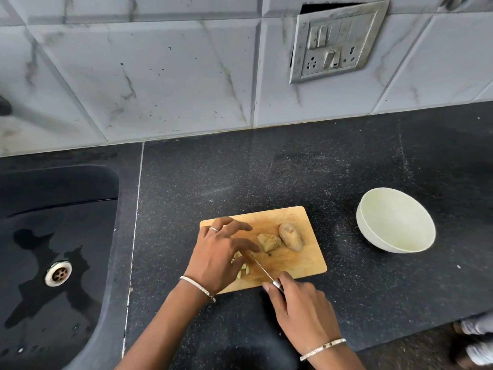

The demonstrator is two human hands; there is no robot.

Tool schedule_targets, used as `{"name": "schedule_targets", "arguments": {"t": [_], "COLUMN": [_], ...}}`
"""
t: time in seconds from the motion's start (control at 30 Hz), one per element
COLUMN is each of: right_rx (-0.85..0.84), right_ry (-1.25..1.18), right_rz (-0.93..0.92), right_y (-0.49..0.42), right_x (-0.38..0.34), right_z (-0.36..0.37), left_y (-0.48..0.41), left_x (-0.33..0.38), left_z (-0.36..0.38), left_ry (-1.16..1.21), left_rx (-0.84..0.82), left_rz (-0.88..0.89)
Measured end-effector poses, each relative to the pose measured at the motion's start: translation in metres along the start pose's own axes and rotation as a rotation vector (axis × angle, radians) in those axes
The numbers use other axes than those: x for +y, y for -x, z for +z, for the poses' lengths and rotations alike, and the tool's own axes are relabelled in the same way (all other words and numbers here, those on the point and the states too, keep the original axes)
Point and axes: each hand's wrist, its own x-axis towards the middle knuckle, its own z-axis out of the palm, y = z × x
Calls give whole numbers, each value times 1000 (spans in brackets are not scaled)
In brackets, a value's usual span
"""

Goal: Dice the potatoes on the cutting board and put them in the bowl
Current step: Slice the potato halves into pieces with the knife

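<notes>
Potato pieces (244, 268) lie under left hand (221, 256); right hand (298, 308) grips knife (262, 271).

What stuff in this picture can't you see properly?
All in the head view:
- Cut pieces: mostly under the left hand, so they cannot be counted.
- Knife: tip hidden under the left hand, handle inside the right hand.
- Sink: cut off by the left and bottom edges.
- Pale thing at the bottom right: cut off by the edge, too blurred to name.
</notes>
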Motion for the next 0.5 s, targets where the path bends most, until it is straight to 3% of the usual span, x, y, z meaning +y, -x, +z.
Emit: {"name": "schedule_targets", "arguments": {"t": [0.33,0.5], "right_rx": [-87,-81], "right_ry": [37,1], "right_rz": [31,87], "right_y": [20,32], "right_x": [29,45], "right_z": [-24,-27], "left_y": [-1,0], "left_x": [-28,-19], "left_z": [7,2], "left_ry": [-83,39], "left_rx": [11,-9], "left_rz": [-64,-30]}}
